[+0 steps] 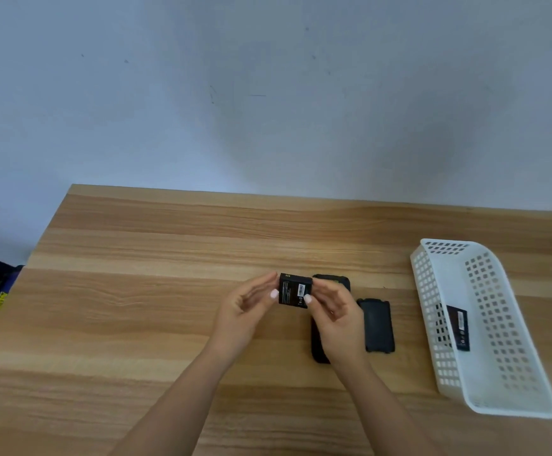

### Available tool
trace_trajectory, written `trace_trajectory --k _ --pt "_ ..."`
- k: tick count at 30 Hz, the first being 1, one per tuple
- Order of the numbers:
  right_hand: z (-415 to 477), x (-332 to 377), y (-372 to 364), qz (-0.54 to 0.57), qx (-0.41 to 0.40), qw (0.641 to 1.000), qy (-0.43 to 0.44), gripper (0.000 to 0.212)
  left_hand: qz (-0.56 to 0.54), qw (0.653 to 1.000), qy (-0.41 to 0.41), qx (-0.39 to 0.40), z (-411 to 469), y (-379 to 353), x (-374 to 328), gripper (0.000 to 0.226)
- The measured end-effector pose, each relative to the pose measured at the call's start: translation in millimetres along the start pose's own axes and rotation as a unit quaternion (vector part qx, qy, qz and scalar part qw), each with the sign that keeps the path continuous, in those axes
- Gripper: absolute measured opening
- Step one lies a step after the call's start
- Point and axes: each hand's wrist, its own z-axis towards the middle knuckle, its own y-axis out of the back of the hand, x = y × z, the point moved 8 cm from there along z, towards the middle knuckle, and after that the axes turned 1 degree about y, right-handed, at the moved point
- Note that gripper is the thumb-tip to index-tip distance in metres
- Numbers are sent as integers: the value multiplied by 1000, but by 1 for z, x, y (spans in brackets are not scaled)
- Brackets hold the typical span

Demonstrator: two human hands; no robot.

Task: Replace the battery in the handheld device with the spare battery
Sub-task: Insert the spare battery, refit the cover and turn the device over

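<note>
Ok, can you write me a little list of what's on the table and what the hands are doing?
left hand: fingers open, touching the left edge of the black rectangular battery
right hand: pinching the same battery, lifted above the table
black handheld device: lying on the wooden table, mostly hidden under the right hand
black back cover: off, lying right of the device
white perforated plastic basket: at the right, holding a second black battery
</note>
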Motion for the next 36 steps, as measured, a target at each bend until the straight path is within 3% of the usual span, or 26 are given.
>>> trace_trajectory --k 4,10,13,20,27,36 --pt "-2 -1 26 -9 -12 1000 -12 31 16 1000 -11 24 -1 -26 1 36" --pt "-15 -29 65 -1 -35 995 -98 30 104 986 41 122 -13 -66 32 84" --pt "-23 -43 80 -7 -36 991 -129 27 135 975 67 164 -23 -78 47 92" --pt "-23 -59 84 -71 -19 984 -165 23 175 973 74 128 -26 -81 57 79" --pt "-13 -56 82 -117 -12 983 -143 15 214 969 63 107 -16 -80 58 75" --pt "-8 -53 79 -207 -32 972 -107 22 211 975 53 53 -18 -78 60 74"
